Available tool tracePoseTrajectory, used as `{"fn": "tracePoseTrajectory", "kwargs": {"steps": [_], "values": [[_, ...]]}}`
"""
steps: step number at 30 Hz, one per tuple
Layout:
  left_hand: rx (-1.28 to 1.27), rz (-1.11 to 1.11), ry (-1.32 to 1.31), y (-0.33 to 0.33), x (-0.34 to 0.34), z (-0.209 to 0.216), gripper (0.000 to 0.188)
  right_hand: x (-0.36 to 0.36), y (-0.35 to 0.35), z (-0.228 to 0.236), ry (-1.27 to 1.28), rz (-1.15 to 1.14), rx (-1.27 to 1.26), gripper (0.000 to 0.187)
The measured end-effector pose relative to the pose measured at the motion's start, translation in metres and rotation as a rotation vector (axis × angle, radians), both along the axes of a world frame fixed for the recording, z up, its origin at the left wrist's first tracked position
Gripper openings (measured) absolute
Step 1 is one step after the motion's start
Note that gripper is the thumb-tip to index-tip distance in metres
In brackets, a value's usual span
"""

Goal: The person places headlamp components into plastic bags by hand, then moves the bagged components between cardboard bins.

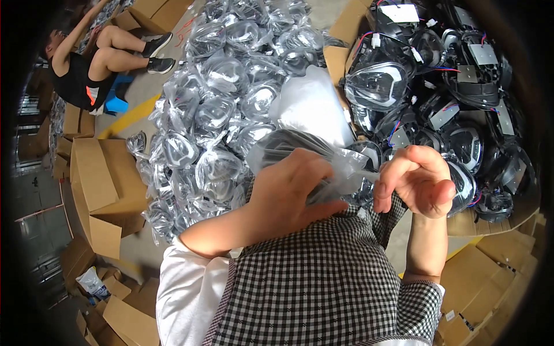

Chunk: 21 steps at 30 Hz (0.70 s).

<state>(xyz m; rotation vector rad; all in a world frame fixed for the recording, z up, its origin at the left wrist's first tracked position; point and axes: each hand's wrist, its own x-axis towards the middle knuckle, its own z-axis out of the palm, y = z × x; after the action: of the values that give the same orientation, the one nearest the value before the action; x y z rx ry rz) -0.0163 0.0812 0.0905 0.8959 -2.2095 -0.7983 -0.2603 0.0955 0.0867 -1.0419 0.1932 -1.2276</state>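
A clear plastic bag [343,180] with a dark, rounded lamp-like part [294,145] inside lies just in front of my body. My left hand [291,187] is wrapped over the near side of the bag, its thumb pointing right. The bag's gathered end stretches to the curled fingers of my right hand [416,180], which is turned palm up. Its exact grip on the plastic is partly hidden. Beyond the bagged part, a stack of flat, whitish plastic bags [314,104] rests between the lamps.
Many bagged lamps [225,109] are piled ahead and to the left. At right, a large carton [490,229] holds unbagged black headlamps [378,86] with wires. Open cardboard boxes [107,179] stand at left; more cardboard [479,277] lies lower right. Another person [86,69] sits on a blue stool [117,95].
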Motion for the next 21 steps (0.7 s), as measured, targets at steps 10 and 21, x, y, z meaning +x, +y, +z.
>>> {"fn": "tracePoseTrajectory", "kwargs": {"steps": [10,21], "values": [[-0.124,0.269,0.129,0.002,0.028,0.043,0.012,-0.017,0.003,0.030,-0.080,-0.388,0.090,0.045],[0.602,0.166,0.846,0.008,0.065,0.059,0.030,-0.021,0.027,0.094,-0.091,-0.502,-0.115,0.020]]}}
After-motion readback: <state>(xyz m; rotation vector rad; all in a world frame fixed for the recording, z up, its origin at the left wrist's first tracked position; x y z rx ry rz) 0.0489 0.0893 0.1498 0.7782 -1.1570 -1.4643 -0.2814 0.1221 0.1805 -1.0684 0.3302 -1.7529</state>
